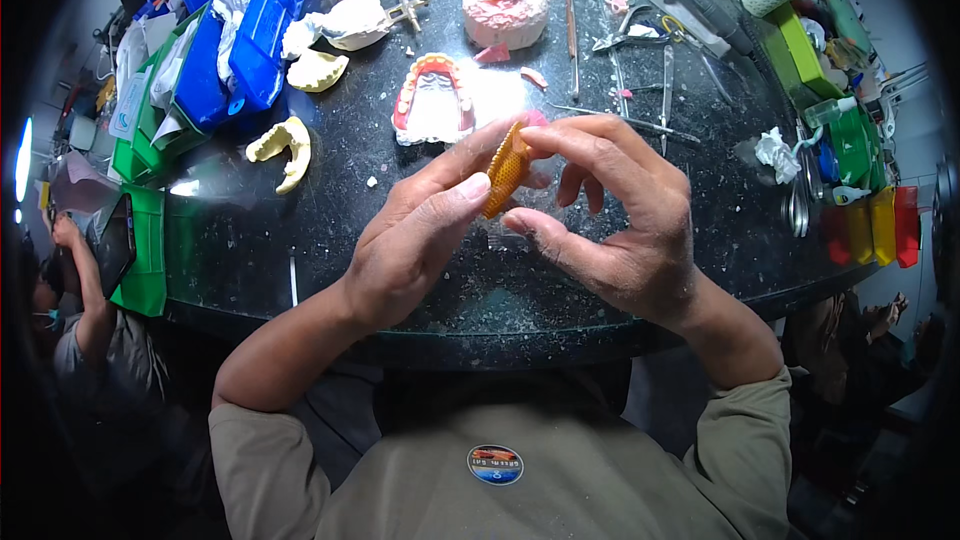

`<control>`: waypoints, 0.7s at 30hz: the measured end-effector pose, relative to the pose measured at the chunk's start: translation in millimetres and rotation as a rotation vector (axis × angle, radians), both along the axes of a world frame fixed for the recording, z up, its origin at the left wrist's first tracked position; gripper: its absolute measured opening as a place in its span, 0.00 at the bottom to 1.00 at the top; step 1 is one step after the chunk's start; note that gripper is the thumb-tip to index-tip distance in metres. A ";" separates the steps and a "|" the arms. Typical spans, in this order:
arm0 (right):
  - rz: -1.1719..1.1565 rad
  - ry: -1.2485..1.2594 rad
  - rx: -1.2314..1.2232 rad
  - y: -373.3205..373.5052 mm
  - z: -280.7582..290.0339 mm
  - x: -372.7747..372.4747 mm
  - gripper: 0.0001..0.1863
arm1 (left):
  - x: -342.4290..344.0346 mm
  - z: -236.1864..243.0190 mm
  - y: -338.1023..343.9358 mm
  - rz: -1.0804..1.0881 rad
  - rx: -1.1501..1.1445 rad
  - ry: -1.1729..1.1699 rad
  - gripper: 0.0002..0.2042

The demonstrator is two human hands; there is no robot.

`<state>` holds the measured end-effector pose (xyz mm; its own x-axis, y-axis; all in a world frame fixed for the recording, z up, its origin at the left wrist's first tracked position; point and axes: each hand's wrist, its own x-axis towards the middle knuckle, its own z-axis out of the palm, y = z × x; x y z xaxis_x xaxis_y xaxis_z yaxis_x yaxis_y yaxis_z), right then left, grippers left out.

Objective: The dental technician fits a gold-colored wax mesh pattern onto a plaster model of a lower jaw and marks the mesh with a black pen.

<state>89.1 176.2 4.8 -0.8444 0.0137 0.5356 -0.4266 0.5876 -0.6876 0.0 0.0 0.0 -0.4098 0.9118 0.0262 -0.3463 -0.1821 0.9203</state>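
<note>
My left hand [410,235] pinches a small orange-yellow sheet with a honeycomb-like texture [508,172] between thumb and fingers, above the near part of the bench. The sheet stands tilted, nearly edge-on. My right hand [625,205] is open, its index fingertip at the sheet's upper edge and its thumb apart, close to the lower edge. A bit of pink material [536,118] shows behind the fingertips; what it belongs to is hidden. Just beyond my hands lies a horseshoe-shaped denture model [433,65] with yellowish teeth, a red-pink base and a shiny silvery middle.
On the dark bench [330,240] lie a cream arch-shaped piece [290,152], a round pink-and-white plaster block [505,15] and several metal hand tools [667,85]. Blue bins [255,45] stand left, green ones [855,150] right. Another person's arm [85,270] shows far left.
</note>
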 end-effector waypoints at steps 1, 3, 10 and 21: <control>-0.008 0.014 0.012 -0.6 1.4 0.2 0.29 | 1.6 0.7 1.2 0.013 0.022 -0.063 0.30; -0.016 0.031 0.024 -1.6 3.4 0.5 0.28 | 0.8 0.0 1.6 0.027 0.045 -0.123 0.30; 0.018 -0.017 0.046 5.3 9.8 0.3 0.19 | -4.7 2.7 -2.3 0.010 0.025 -0.282 0.29; -0.026 0.088 0.168 -0.7 14.6 3.9 0.15 | -2.7 -7.1 3.4 0.177 0.132 -0.010 0.30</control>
<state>93.1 175.5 19.4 -0.7948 -0.0608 0.6038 -0.4639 0.7023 -0.5399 -2.7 3.4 -7.1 -0.5642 0.8145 0.1353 -0.3075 -0.3593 0.8811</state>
